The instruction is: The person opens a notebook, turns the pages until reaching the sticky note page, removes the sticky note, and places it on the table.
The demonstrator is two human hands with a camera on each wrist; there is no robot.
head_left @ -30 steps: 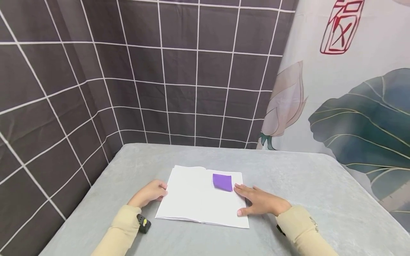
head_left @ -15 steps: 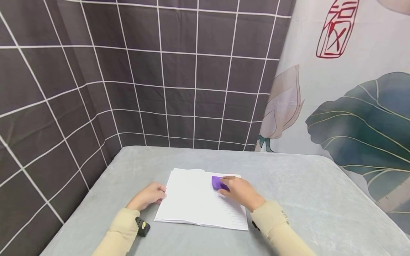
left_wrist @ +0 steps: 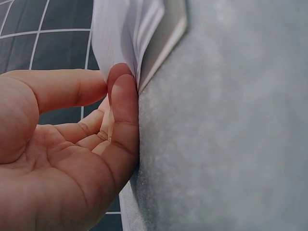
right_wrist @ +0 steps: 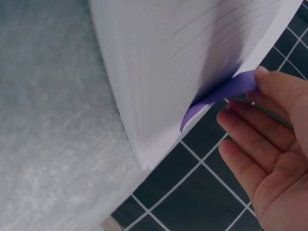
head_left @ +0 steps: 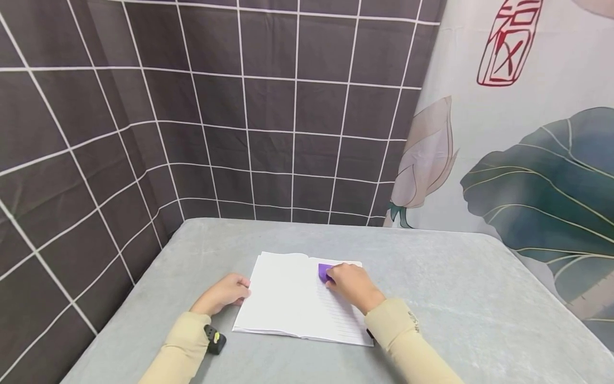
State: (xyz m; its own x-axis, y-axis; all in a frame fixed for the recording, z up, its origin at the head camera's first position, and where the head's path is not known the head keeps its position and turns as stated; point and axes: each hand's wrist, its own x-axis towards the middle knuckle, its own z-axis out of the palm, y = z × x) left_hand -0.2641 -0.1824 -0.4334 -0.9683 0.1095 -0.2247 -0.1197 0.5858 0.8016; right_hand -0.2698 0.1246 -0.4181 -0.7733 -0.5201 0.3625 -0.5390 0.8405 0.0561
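Note:
An open notebook (head_left: 283, 298) with white pages, ruled on the right one, lies in the middle of the table. At its left edge, my left hand (head_left: 223, 295) pinches the pages between thumb and fingers, as the left wrist view shows up close. Near the top of the right page is a purple sticky note (head_left: 323, 272), partly hidden by my right hand (head_left: 355, 285). In the right wrist view, thumb and index finger pinch one edge of the sticky note (right_wrist: 233, 90). It curves up there, with its other side against the page, while the remaining fingers are loosely bent.
The notebook lies on a grey table (head_left: 460, 288) with a rounded far corner. Behind and to the left hangs a dark cloth (head_left: 268, 149) with white grid lines. A pale curtain (head_left: 479, 133) with a lotus print hangs at right.
My right hand has moved left from the notebook's right edge, over the page, and has taken hold of the purple sticky note. My left hand keeps its place.

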